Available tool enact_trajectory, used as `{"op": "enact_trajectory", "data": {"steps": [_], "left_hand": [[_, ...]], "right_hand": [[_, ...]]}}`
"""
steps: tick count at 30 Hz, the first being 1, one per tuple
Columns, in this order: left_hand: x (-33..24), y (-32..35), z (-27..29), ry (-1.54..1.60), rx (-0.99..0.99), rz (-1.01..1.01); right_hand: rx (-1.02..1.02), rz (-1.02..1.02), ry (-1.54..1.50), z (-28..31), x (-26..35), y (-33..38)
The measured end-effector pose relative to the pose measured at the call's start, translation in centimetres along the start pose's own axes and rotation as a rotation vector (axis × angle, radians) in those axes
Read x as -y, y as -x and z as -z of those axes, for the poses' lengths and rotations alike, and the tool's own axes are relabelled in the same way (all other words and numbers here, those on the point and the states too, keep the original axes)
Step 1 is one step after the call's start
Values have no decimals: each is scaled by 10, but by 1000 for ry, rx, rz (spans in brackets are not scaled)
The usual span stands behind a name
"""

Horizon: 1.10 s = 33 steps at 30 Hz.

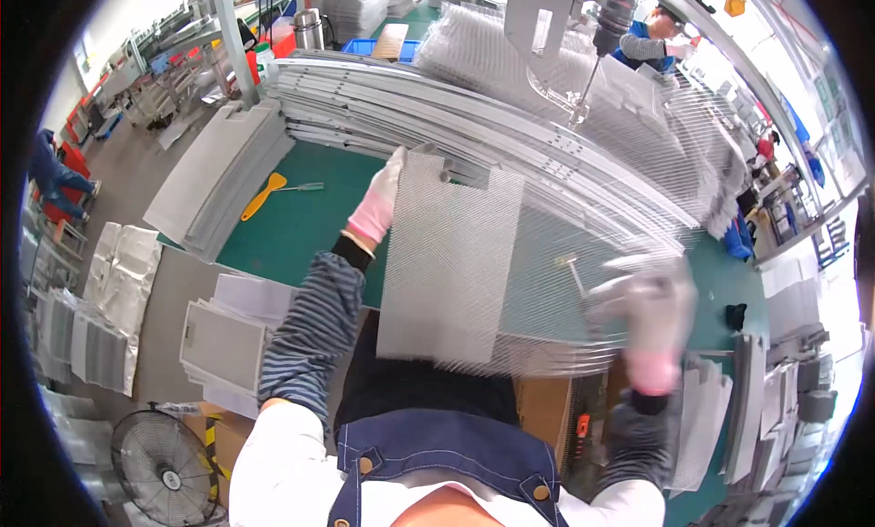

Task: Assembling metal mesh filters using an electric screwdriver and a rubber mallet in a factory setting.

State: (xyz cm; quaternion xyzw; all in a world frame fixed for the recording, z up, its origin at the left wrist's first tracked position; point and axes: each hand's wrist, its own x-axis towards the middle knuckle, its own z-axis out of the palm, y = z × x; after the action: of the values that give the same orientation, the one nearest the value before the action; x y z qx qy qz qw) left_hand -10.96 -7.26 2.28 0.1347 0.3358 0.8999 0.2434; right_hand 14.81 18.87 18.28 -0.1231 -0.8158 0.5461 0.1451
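Observation:
A grey perforated metal mesh sheet (pixel 447 272) with a notch in its far edge stands in front of me over the green table. My left hand (pixel 383 199), in a white and pink glove, grips its far left corner; part of the fingers is hidden. My right hand (pixel 652 313), gloved the same way, is to the right of the sheet and smeared by motion, so its fingers cannot be made out. Between the sheet and that hand, a see-through, blurred mesh area (pixel 565 281) shows over the table. I cannot tell whether it is a second sheet.
Long metal rails (pixel 383 94) lie along the table's far side. At the left are stacked mesh panels (pixel 219 176) and a yellow scraper (pixel 264 197). A drill-like tool (pixel 616 17) hangs overhead. More mesh (pixel 492 53) is piled behind. A fan (pixel 164 468) stands lower left; a co-worker (pixel 649 42) is far right.

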Motion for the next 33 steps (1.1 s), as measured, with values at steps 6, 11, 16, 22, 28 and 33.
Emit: {"op": "enact_trajectory", "data": {"steps": [6, 11, 16, 22, 28, 33], "left_hand": [[39, -42, 23, -402, -158, -109], [45, -49, 26, -876, -69, -366], [29, -47, 19, -773, 289, -415], [26, -43, 25, -6, 184, -41], [36, -47, -6, -818, 118, -385], [36, -35, 1, -611, -292, -32]], "right_hand": [[239, -280, -563, -100, -115, -23], [157, -370, -589, -112, -142, -45], [169, -441, -627, -110, -146, -46], [170, -446, -587, -121, -153, -38], [90, -421, -551, -101, -166, -40], [356, -462, -535, -104, -165, -45]]}}
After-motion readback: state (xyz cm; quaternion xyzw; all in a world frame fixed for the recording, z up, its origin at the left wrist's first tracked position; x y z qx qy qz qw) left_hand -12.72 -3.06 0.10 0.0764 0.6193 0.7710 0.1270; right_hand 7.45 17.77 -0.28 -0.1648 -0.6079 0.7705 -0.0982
